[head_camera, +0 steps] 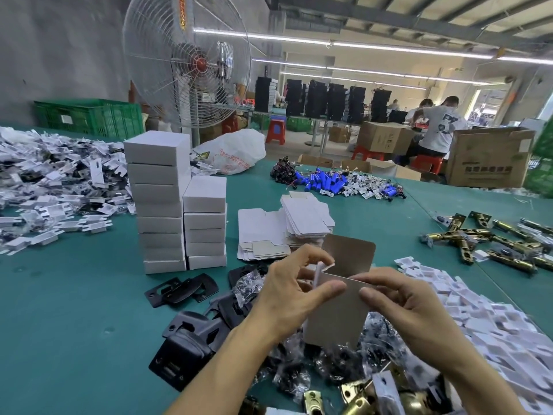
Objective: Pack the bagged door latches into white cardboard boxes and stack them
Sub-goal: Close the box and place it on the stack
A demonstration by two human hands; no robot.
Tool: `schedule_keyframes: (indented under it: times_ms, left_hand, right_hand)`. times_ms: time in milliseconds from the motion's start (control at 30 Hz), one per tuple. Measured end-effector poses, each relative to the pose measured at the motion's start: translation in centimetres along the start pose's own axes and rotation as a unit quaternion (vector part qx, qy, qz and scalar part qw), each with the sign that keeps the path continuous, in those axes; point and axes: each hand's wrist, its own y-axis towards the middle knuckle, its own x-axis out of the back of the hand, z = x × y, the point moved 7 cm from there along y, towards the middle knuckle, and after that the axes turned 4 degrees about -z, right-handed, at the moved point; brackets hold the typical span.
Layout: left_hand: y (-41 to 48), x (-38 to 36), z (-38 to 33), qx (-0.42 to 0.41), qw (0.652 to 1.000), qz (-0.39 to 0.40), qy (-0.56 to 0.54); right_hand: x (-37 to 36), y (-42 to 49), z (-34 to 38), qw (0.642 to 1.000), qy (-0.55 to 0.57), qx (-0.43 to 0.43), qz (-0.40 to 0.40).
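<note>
Brass-coloured latch bodies (359,396) and a heap of bagged latches (338,360) in crinkled clear film lie at the bottom edge, just under the two forearms. Above that heap the left hand (287,298) and the right hand (413,307) hold a half-formed box (335,319) in the air between them. The left pinches a small white side flap between thumb and fingers, and the right pinches the top edge of the near panel, whose inner face is plain grey-brown card. Its round-cornered lid flap (350,253) stands open behind and no latch shows inside, so I judge this box is being erected and not yet filled. What looks finished stands on the green, felt-like table (74,310): a tall stack (160,202) of closed boxes and a shorter stack (205,226) touching its side, all matt white and square-edged. Much seems left to do. Thick piles of flat blanks (305,220) wait just beyond the hands, thin and die-cut with notched tabs, and the bagged heap is large. Black plates (182,290) of smooth stamped metal with rounded corners lie left of the hands, some loose and some overlapping. White die-cut pieces (478,319) are heaped at the right, and loose brass latches (478,238), long and shiny, lie scattered farther off on the same side
</note>
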Motion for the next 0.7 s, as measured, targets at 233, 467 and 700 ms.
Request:
schedule_keyframes:
  times_ms: [233, 467, 700]
  left_hand:
    - [-0.1, -0.3, 0.1, 0.017, 1.0, 0.019, -0.015]
    - [-0.2, -0.3, -0.5, 0.027, 0.995, 0.013, -0.092]
    - [-0.2, 0.7, -0.9, -0.003, 0.992, -0.072, -0.105]
  right_hand:
    - [-0.1, 0.0, 1.5, 0.998, -0.02, 0.049, -0.034]
    - [0.0, 0.0, 2.6, 0.995, 0.017, 0.069, -0.071]
    - [0.4, 0.0, 2.4, 0.994, -0.036, 0.055, -0.091]
